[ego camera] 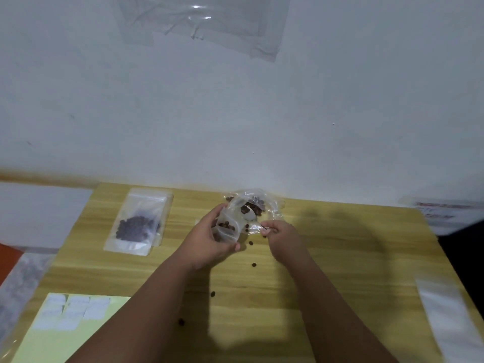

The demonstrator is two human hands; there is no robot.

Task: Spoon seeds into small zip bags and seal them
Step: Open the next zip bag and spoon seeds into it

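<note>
Head view: left hand (209, 239) curled round a small zip bag (227, 230), mouth open, a few seeds inside. Right hand (280, 234) just beside it, fingertips pinching what looks like the handle of the white spoon (248, 214), loaded above the bag. Beyond both hands, the supply bag (255, 201). Well left of the left hand, one filled bag (138, 224). Loose seeds (254, 265) spilled nearer the wrists. Probably mid-fill; sealing not yet done.

Single head view, looking forward-down, close over wooden table (340, 258), wall beyond.
</note>
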